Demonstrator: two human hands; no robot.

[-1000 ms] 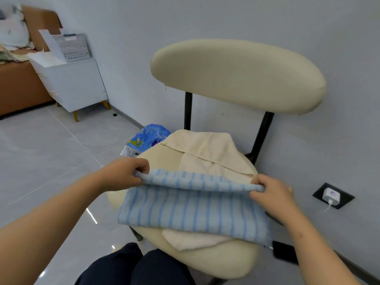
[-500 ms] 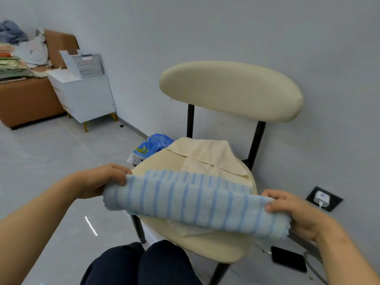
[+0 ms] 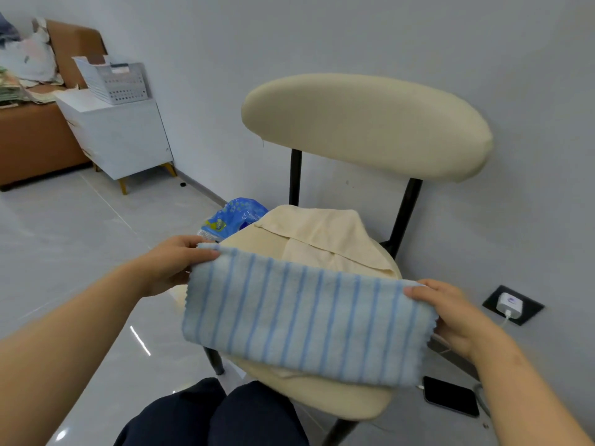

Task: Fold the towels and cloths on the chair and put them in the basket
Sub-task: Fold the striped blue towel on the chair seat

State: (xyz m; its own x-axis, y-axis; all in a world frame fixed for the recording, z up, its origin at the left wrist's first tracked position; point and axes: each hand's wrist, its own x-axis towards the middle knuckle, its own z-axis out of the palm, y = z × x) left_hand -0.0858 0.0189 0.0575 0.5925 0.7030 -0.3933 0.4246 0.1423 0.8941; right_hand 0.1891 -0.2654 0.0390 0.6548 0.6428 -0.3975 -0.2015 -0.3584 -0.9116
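Head view: left hand [image 3: 174, 262] and right hand [image 3: 450, 312] each pinch an upper corner of the folded blue striped towel [image 3: 306, 320], held up over the chair [image 3: 367, 123]; cream cloth [image 3: 325, 239] on seat; basket [image 3: 111, 78] far left on white cabinet [image 3: 122, 136]

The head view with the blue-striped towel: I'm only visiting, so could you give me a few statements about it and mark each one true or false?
1. The left hand and the right hand each pinch an upper corner of the blue-striped towel. True.
2. A cream cloth lies on the chair seat behind that towel. True.
3. The white basket stands on the chair seat. False: it stands on the white cabinet by the wall, far from the chair.
4. The black phone lies on the cream cloth. False: it lies on the floor beside the chair.
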